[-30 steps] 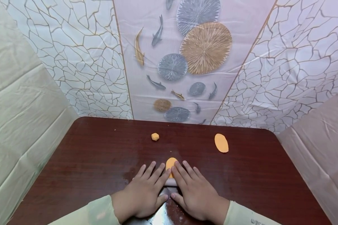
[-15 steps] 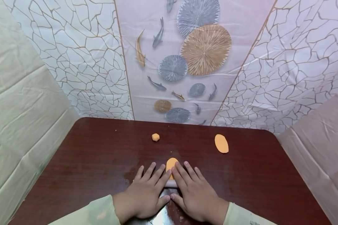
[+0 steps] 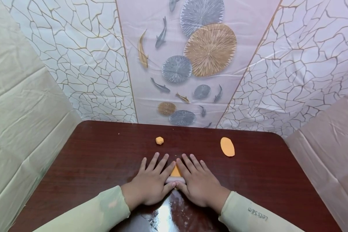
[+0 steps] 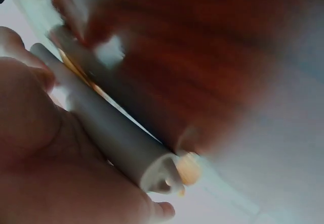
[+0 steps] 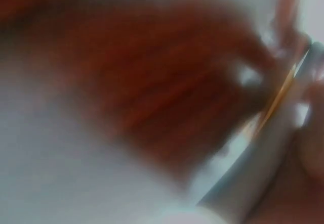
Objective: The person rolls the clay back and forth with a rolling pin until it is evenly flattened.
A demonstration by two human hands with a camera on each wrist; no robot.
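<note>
Left hand point(image 3: 151, 184) and right hand point(image 3: 199, 185), grip released, rest straight-fingered on a pale roller point(image 3: 174, 179) across an orange sheet point(image 3: 175, 172), midway between the tabletop's point(image 3: 264, 183) side edges; an orange lump point(image 3: 159, 140) lies near the far edge, an orange oval point(image 3: 227, 147) toward the far-right corner.

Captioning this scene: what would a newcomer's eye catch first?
The left hand and right hand, fingers spread, lie on a pale cylindrical roller over a flat orange piece. Beyond, a small orange lump and a flat orange oval to its right lie on the shiny dark-red table.
</note>
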